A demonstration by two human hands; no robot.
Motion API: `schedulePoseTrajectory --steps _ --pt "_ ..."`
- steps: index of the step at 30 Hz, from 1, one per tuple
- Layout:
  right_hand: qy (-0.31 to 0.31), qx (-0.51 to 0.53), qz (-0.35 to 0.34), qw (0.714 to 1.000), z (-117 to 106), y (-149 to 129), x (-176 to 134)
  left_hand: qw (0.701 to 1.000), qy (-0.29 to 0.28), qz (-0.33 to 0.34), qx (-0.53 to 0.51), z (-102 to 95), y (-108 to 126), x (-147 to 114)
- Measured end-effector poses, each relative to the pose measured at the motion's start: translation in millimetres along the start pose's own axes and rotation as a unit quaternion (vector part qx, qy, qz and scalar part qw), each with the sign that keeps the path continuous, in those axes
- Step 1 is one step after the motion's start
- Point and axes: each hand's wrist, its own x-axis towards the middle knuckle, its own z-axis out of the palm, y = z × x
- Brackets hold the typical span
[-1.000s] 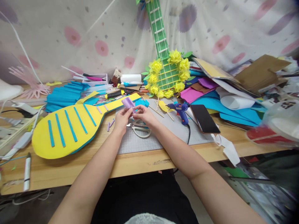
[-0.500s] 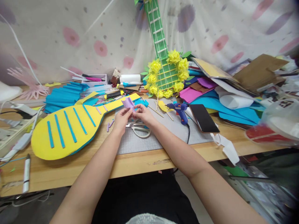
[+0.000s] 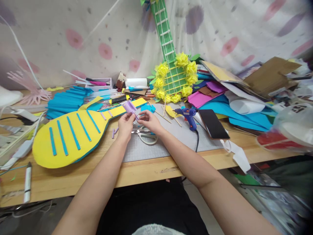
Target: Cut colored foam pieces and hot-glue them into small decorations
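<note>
both hands up near the middle of the frame, close together. left hand (image 3: 126,126): thumb and fingertips pinching the purple paper (image 3: 129,107), which stands curled above them and overlaps, in my view, the neck of the yellow guitar shape (image 3: 66,140); can't tell if the two touch. right hand (image 3: 150,122): thumb and fingertips pinched on the paper's lower edge, the fine contact too small to read. step in hand, by my reading: rolling or folding that edge. short purple rolls (image 3: 113,133) lie just left of my left hand on the surface (image 3: 144,169); two purple strips (image 3: 103,116) sit across the yellow neck. next move, i judge, calls for light, even pressure from both thumbs, edge kept straight so the curl doesn't spring loose. scissors (image 3: 148,138) below my hands, on the grey mat (image 3: 137,153). glue gun (image 3: 187,116) right of centre, untouched.
</note>
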Motion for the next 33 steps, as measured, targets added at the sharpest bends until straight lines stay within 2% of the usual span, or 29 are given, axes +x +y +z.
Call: schedulePoseTrajectory --steps 4,10,16,20,23,27,30,33 --pt "-0.008 0.0 -0.01 1.0 4.0 -0.8 -0.9 0.999 -0.001 0.034 0.036 -0.5 -1.4 -0.9" --pt "0.023 -0.032 -0.006 0.999 4.6 -3.5 -2.1 0.993 -0.013 0.077 0.091 -0.4 -2.0 -2.8" --pt "0.015 0.02 0.044 0.999 6.3 -1.4 -0.9 0.996 -0.008 0.051 0.07 1.3 -2.8 -2.4" --pt "0.01 -0.005 0.048 0.999 0.6 -9.1 1.6 0.999 -0.001 0.015 0.03 2.9 0.9 -3.1" --pt "0.05 -0.083 -0.004 0.995 -19.4 -34.9 2.5 1.0 0.012 -0.007 0.015 1.5 3.4 -1.5" --pt "0.141 -0.16 -0.134 0.968 -64.9 -90.1 -6.5 1.0 0.019 -0.021 0.006 -2.1 5.0 2.1" --pt "0.237 -0.147 -0.197 0.94 -104.1 -124.7 -19.5 1.0 0.017 -0.019 -0.002 -3.4 6.3 3.1" --pt "0.342 -0.117 -0.222 0.906 -143.3 -137.8 -33.1 1.0 0.018 -0.022 -0.008 -3.5 7.2 2.6"
